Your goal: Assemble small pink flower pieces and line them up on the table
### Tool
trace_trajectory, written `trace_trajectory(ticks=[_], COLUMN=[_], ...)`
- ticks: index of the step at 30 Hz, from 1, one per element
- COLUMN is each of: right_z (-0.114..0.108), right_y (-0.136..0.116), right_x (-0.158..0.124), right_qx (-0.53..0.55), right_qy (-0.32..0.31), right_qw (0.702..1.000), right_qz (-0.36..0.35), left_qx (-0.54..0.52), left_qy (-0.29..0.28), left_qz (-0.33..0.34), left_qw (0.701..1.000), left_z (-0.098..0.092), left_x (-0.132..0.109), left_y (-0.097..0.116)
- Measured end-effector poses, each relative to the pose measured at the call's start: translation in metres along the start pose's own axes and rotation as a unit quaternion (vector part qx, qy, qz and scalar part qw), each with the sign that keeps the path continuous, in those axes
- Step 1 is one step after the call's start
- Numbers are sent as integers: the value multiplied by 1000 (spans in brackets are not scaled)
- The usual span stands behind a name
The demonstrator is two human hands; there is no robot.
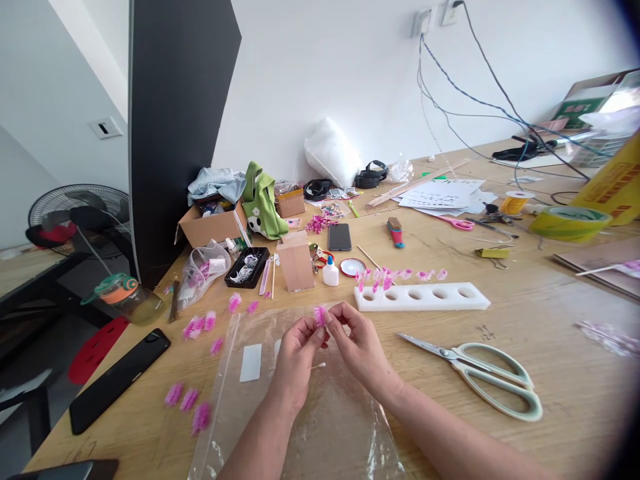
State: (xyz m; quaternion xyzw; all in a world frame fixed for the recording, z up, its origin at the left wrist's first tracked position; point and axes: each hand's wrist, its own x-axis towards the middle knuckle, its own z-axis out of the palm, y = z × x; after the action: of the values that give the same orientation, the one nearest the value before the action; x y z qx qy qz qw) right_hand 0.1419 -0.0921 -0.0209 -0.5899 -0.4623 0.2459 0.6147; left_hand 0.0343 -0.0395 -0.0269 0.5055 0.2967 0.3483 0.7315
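Between the fingertips of both hands is a small pink fuzzy piece point(319, 315), held up above a clear plastic bag point(280, 433) on the table. My left hand point(299, 350) is closed, pinching the piece from the left. On the other side my right hand point(356, 340) pinches it with thumb and index finger. A cotton swab point(320, 365) shows just below the fingers; whether a hand holds it cannot be seen. Similar pink pieces point(201, 418) lie left of the bag. Behind the right hand, a white foam strip point(405, 303) with round holes has pink pieces along its back edge.
Large scissors point(455, 353) lie to the right, blades toward the hands. Beyond the hands stand a white glue bottle point(331, 273), a cardboard piece point(296, 261) and a black tray point(247, 268). A black phone point(120, 380) lies near the left edge. Cables point(475, 100) hang at the back right.
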Motion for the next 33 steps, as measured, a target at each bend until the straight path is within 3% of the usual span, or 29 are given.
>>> trace_trajectory(ticks=[6,11,33], right_z=[0,2,2], right_y=[-1,-3,-1], right_x=[-1,-2,-2], right_qx=[-29,-40,-1], right_qy=[20,7,-19], right_qw=[999,999,1000], right_qz=[-17,-28,0], left_qx=[-24,32,113], left_qy=[42,92,92], left_qz=[-8,51,103], left_qw=[999,994,984], left_z=[2,5,-1], left_x=[-1,-1,0], left_y=[3,7,0])
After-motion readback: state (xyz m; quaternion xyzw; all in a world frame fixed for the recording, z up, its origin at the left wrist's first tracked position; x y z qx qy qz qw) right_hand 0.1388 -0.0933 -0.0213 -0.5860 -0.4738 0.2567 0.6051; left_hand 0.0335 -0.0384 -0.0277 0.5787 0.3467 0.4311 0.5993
